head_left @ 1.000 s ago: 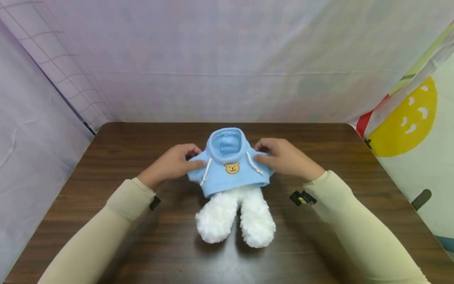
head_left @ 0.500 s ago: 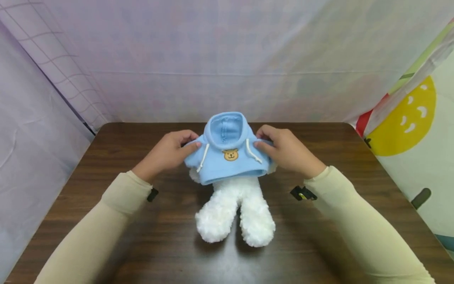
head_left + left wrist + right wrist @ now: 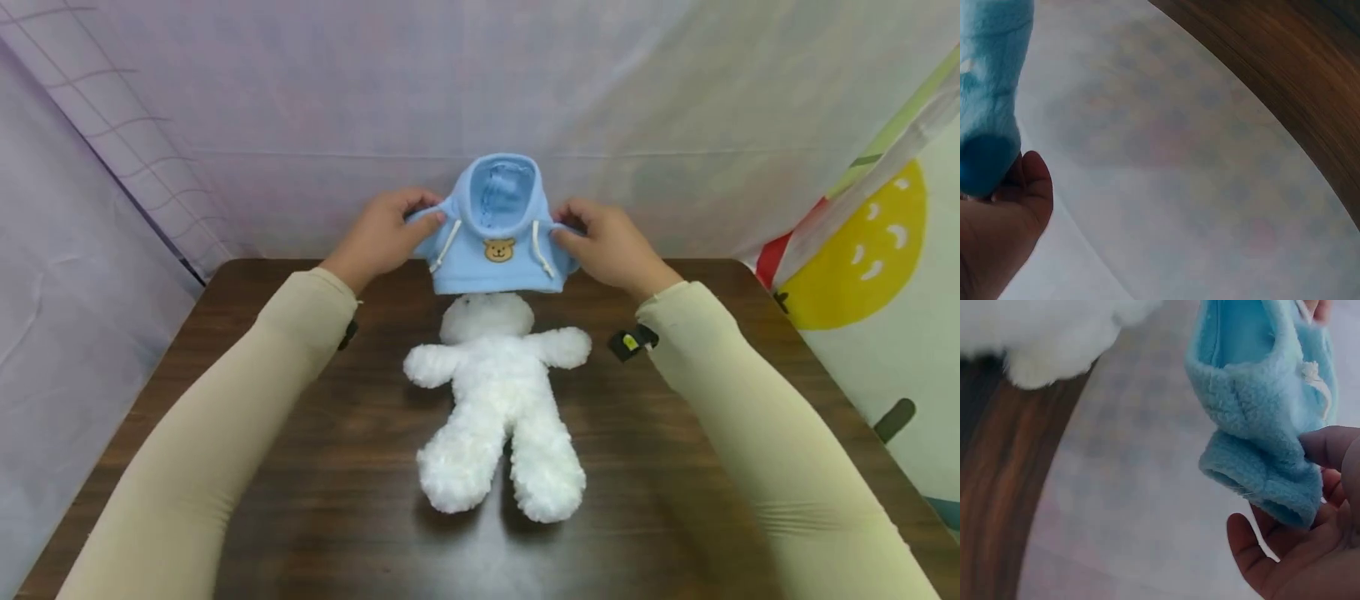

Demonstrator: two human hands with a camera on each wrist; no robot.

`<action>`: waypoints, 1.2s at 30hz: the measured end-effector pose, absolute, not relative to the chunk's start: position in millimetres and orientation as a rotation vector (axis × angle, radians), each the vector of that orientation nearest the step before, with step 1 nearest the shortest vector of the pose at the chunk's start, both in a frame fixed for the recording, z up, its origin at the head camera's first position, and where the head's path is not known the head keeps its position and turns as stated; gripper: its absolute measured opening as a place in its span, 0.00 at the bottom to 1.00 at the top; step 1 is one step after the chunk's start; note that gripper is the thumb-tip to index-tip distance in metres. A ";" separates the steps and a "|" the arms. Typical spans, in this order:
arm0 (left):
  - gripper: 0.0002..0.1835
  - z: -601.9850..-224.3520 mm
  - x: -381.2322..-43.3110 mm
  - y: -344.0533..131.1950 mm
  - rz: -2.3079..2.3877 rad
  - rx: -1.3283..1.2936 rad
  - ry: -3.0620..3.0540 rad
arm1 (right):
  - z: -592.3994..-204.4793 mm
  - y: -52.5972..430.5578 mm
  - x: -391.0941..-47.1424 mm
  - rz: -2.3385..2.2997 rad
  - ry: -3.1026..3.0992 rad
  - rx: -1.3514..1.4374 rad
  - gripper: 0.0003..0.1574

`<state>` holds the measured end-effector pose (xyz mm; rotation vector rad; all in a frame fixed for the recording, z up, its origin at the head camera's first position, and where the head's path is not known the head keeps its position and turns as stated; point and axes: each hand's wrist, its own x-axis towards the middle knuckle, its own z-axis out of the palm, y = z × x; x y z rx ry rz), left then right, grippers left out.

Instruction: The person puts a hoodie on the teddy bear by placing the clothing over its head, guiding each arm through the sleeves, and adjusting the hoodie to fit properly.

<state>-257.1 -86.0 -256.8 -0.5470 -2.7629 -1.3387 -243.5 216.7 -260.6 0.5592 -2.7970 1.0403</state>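
A small light-blue hoodie [image 3: 480, 271] with white drawstrings and a bear-face patch is held up beyond the head of a white plush toy [image 3: 498, 379]. My left hand [image 3: 392, 232] pinches one shoulder of the hoodie; my right hand [image 3: 609, 243] pinches the opposite shoulder. The plush lies on its back or front, I cannot tell which, with arms spread and legs toward me; its head top is partly covered by the hem in the head view. In the right wrist view the hoodie [image 3: 1254, 400] hangs with its hem opening and a sleeve end showing, thumb and fingers gripping it.
A dark brown wooden table [image 3: 315, 500] lies under the plush. Behind its far edge hangs a pale patterned curtain [image 3: 337, 100]. Another white cloth with a yellow fruit print [image 3: 858, 254] hangs at the right.
Both hands have moved away from me and up, carrying the hoodie off the plush's torso and past its head. The plush's body and arms are now uncovered; its legs have hardly moved.
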 end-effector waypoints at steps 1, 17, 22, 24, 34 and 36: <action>0.15 -258.9 -262.5 -84.1 -1.345 -0.534 -2.761 | -262.9 217.7 -250.6 1.052 -2.802 0.551 0.11; 0.24 -352.1 -277.5 -75.4 -1.293 -0.265 -2.901 | -359.5 221.6 -301.6 1.251 -3.106 0.465 0.21; 0.19 -351.1 -263.5 -78.9 -1.170 -0.425 -2.964 | -357.6 223.6 -289.9 1.196 -3.081 0.440 0.28; 0.18 -353.1 -260.9 -81.0 -1.129 -0.526 -3.011 | -355.9 223.2 -285.2 1.151 -3.060 0.479 0.26; 0.22 -372.9 -265.2 -71.3 -0.920 -0.732 -3.177 | -369.4 216.3 -285.1 0.886 -3.204 0.721 0.17; 0.22 -375.3 -266.2 -68.8 -0.879 -0.752 -3.220 | -371.1 215.5 -284.3 0.875 -3.234 0.720 0.16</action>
